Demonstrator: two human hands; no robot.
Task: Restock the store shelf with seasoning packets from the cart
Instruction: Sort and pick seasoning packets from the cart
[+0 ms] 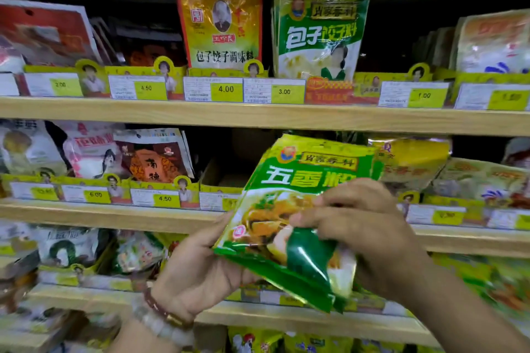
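Observation:
A stack of green seasoning packets [298, 180] is held in front of the middle shelf [114, 213]. My left hand [198, 269] grips the stack from below at its lower left corner. My right hand [364, 226] pinches the front packet at its right side, fingers curled over the green plastic. Behind the stack, the middle shelf has a cardboard tray slot [220, 180] that looks mostly empty. The cart is out of view.
Wooden shelves hold many seasoning packets behind yellow price tags. A yellow packet [220, 26] and a green packet [318, 31] stand on the upper shelf [258, 114]. Yellow packets [413, 157] lie right of the held stack. More packets fill the lower shelves.

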